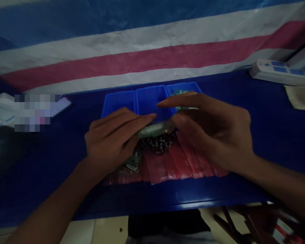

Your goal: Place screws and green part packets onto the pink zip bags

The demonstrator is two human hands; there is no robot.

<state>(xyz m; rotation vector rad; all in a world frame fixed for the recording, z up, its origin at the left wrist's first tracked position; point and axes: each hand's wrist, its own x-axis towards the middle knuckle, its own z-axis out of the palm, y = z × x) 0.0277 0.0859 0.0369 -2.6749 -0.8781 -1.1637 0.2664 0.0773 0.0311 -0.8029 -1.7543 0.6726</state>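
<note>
Between my hands is a small clear plastic bag (152,130) with a greenish tint, folded or rolled into a narrow strip. My left hand (112,139) grips its left end, the fingers close together and the thumb underneath. At the right end, my right hand (218,128) has its thumb tip by the bag, with the index finger stretched out above and a gap between them; its other fingers are hidden. Below the bag lies a pile of dark screws (159,145). Silver screws (132,165) lie beside my left wrist. Red plastic bags (178,162) are spread in an overlapping row under both hands.
Behind my hands stand joined blue bins (122,101); the right one holds green-edged packets (180,92). On the blue table (73,135), a white power strip (277,72) lies far right. A dark object (7,152) sits at left. A striped sheet (142,44) hangs behind.
</note>
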